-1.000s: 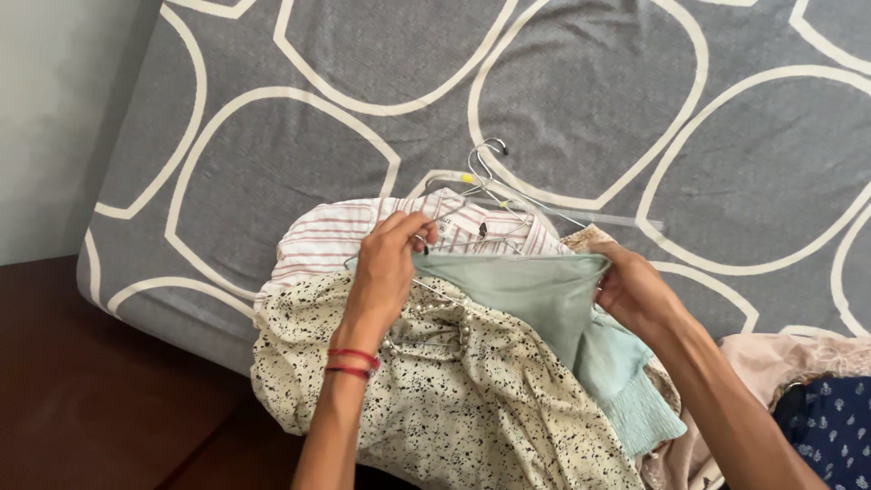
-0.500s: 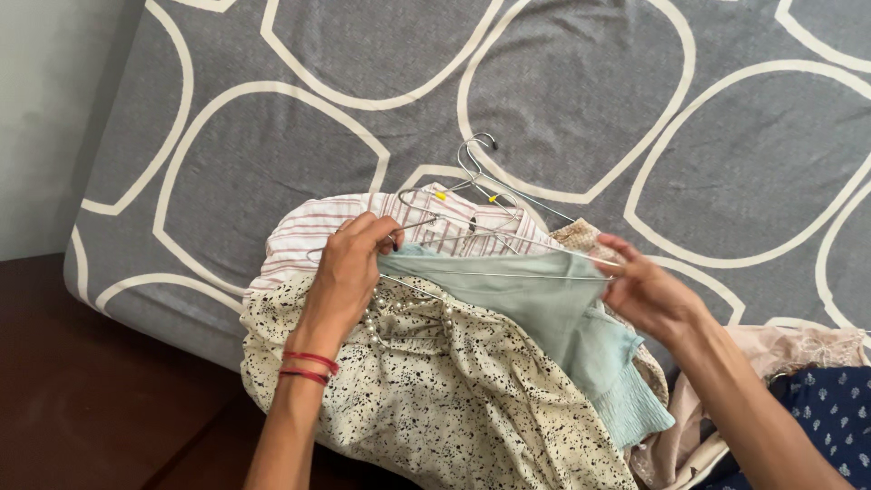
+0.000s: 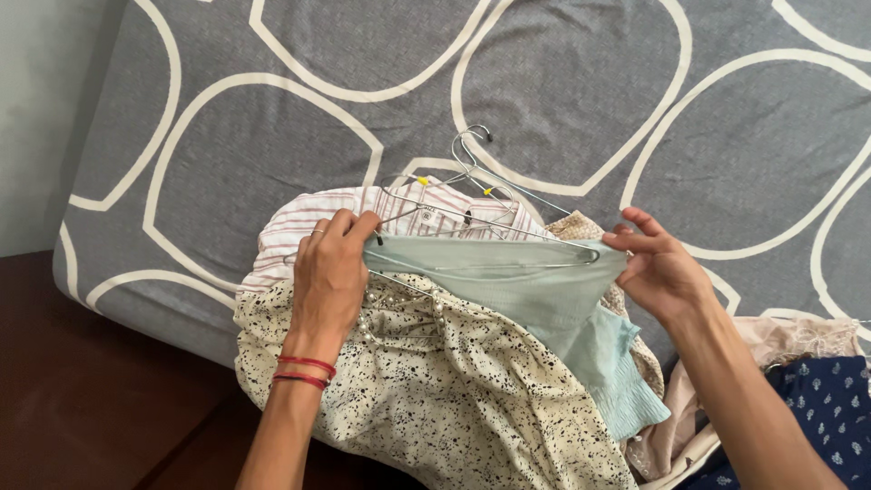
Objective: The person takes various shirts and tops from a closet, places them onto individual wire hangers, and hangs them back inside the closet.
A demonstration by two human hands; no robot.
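Stretched flatter than before, the soft mint garment (image 3: 508,281) is pinched taut between both hands, left (image 3: 331,272) and right (image 3: 658,268)

Left hand (image 3: 331,277): bare, a thin ring on one finger.
Left wrist: two red thread bands (image 3: 304,371) — one just above the other, both slim and snug.
Left forearm: bare, no sleeve in view.
Right hand (image 3: 660,268): bare — no ring or band visible.
Right forearm: bare up to the frame edge.
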